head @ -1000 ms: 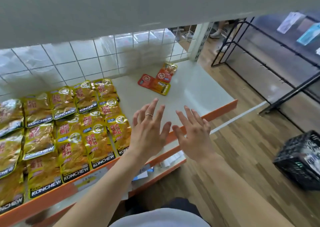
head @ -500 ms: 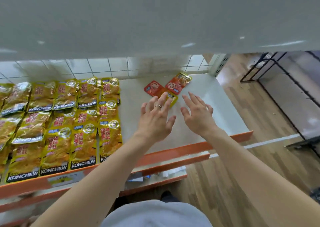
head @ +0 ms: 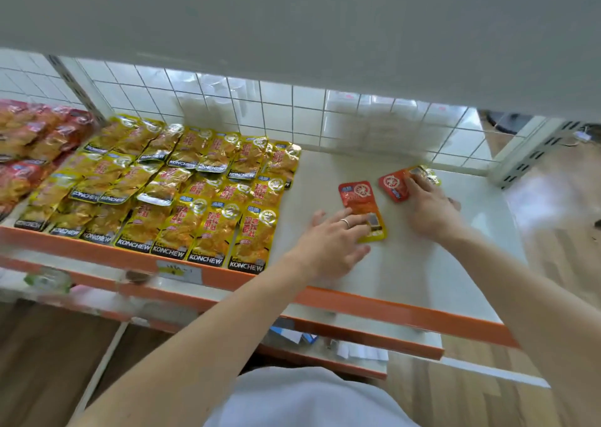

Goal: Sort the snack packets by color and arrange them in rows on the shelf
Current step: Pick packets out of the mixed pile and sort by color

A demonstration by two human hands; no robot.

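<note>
Your hands have reached the shelf [head: 406, 264]. Fingers straight, your left hand [head: 335, 242] rests on the near red packet [head: 357, 197]; your right hand [head: 429, 208], likewise flat, presses the far red packet [head: 393, 184]

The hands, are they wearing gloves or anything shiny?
No gloves. The left hand and the right hand are bare, and so are both forearms: no sleeves, watch or bracelet show. The only shiny thing is a thin silver-coloured ring on one finger of the left hand. At the bottom of the picture you can see the person's pale top.
</note>
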